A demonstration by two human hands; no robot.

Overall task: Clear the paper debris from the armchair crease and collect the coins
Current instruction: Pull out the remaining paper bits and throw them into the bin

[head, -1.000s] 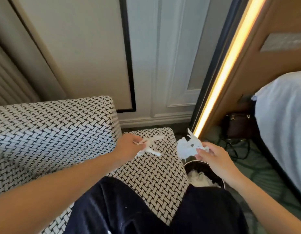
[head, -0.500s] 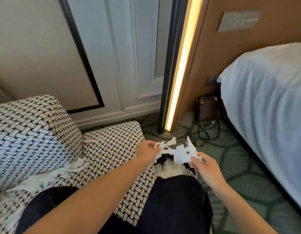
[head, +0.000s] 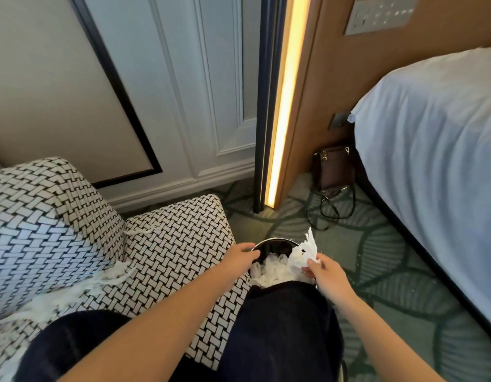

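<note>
The left hand (head: 240, 256) has dropped its paper into the bin (head: 274, 243), its grip now loose and empty; the right hand (head: 325, 274) still pinches a scrap (head: 305, 252), and shreds (head: 112, 274) remain in the armchair (head: 170, 244) crease at 9 o'clock.

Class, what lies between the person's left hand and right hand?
In the head view, a black waste bin holding crumpled white paper lies between the left hand and the right hand, which pinches a torn paper scrap over it.

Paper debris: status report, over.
Left hand open over bin. Right hand pinches paper scrap above it. Shreds lie in armchair crease. No coins in view.
</note>
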